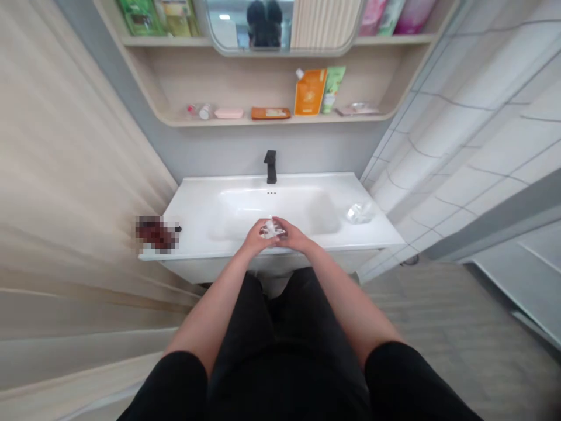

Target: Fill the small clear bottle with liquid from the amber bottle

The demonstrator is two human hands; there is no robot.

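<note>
Over the front rim of the white sink (280,202), my left hand (255,240) and my right hand (293,235) meet around a small white and dark reddish thing (272,228). Fingers of both hands curl about its sides, and its white top shows between them. What kind of thing it is, I cannot make out. On the counter to the right lies a crumpled clear plastic wrapping (360,213), apart from my hands.
A black faucet (271,166) rises behind the basin. A blurred dark red object (156,233) is at the counter's left end, beside a beige curtain (87,146). Above, a shelf (236,121) holds an orange pouch (310,92), a green tube (333,89) and several small items, under a mirror (272,26).
</note>
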